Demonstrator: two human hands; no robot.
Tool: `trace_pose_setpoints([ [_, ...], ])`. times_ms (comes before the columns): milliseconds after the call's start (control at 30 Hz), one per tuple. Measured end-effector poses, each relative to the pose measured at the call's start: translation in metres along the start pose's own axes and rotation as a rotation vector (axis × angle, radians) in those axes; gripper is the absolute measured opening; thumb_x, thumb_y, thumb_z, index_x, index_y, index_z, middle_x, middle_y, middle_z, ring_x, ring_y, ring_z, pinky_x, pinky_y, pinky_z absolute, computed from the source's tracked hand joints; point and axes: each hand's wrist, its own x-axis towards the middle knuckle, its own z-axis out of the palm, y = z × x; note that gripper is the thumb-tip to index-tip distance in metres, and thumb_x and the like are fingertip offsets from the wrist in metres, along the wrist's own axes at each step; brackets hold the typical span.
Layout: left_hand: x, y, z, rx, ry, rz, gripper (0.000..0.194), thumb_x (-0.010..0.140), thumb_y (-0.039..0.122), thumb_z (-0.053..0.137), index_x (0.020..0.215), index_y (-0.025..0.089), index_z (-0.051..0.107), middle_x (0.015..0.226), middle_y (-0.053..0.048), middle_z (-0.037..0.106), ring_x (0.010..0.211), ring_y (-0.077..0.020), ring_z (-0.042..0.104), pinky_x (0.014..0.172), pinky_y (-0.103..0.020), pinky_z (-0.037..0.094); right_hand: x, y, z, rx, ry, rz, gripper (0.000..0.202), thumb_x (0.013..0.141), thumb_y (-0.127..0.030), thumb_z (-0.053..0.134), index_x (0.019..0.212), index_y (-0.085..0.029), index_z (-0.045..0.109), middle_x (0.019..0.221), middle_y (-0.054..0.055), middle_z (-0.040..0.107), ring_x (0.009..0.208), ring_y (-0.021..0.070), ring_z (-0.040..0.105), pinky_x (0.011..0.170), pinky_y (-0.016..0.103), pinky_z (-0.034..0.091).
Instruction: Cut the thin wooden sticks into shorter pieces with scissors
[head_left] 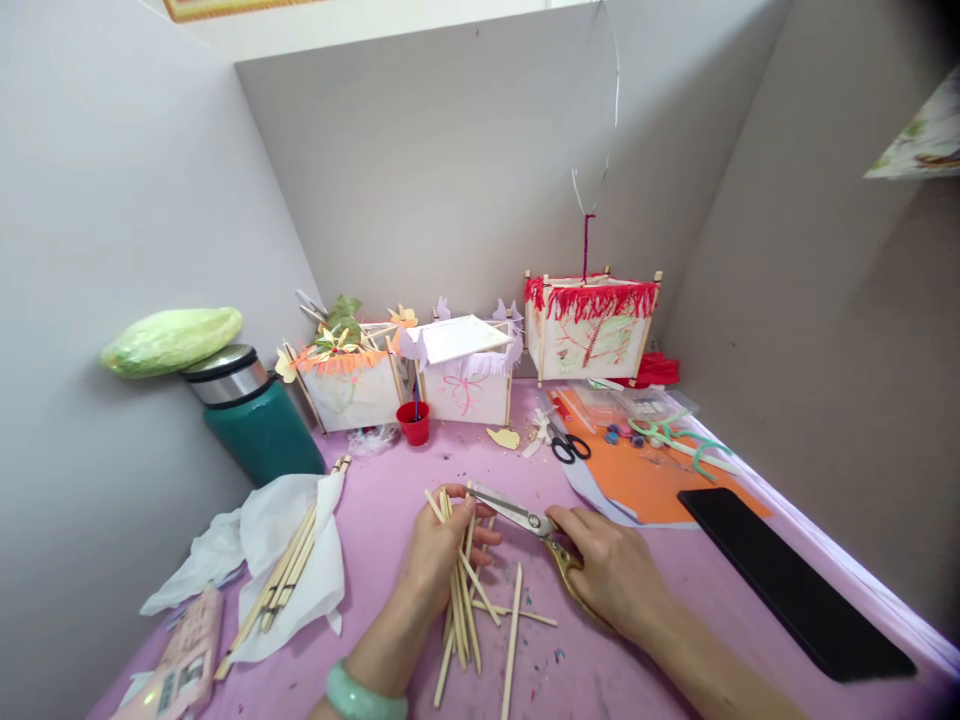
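Observation:
My left hand [442, 540] is closed around a loose bundle of thin wooden sticks [461, 600], their lower ends fanning out over the purple tabletop. In my right hand [611, 570] is a pair of gold-handled scissors [517, 515], the blades pointing left. The blade tips meet the upper end of a stick by my left fingertips; whether they touch it I cannot tell. A single wooden stick [513, 640] lies between my hands, and another stick [525, 614] lies crosswise behind it.
Paper-sided lanterns [592, 340] on stick frames stand along the back. At left are a green bottle [259, 430] with a wrapped gourd [172, 340] on top, white tissue [292, 500] with sticks, and a pink phone [184, 660]. Black-handled scissors [571, 448], orange paper [660, 480] and a black slab [795, 580] lie right.

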Motion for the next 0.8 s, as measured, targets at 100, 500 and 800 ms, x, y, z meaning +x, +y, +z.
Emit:
trace_pose_setpoints([
  [100,-0.0007,0.0013,0.0002,0.001,-0.004,0.000,0.040,0.074,0.039,0.069,0.099,0.019,0.045,0.077,-0.003,0.067,0.049,-0.0149,0.065,0.036,-0.021,0.048,0.0002,0.0003,0.0001,-0.057,0.071,-0.036,0.028,0.078,-0.016,0.050,0.102,-0.021,0.063,0.081,0.003,0.065,0.071,0.0178,0.058,0.062,0.028,0.032],
  [500,-0.0024,0.0029,0.0007,0.030,0.069,-0.043,0.030,0.074,0.035,0.068,0.089,0.018,0.049,0.075,-0.005,0.069,0.040,-0.0125,0.060,0.031,-0.019,0.040,0.0006,-0.0031,-0.0006,-0.119,0.072,-0.063,0.036,0.075,-0.015,0.051,0.108,-0.022,0.064,0.084,0.003,0.066,0.072,0.0179,0.059,0.061,0.030,0.032],
  [800,-0.0029,0.0030,-0.0001,0.054,0.068,-0.051,0.029,0.076,0.034,0.067,0.090,0.019,0.047,0.073,-0.004,0.070,0.036,-0.0105,0.056,0.034,-0.020,0.044,0.0006,-0.0031,0.0000,-0.109,0.028,-0.045,0.033,0.077,-0.015,0.050,0.106,-0.023,0.063,0.084,0.002,0.068,0.072,0.0177,0.061,0.062,0.029,0.032],
])
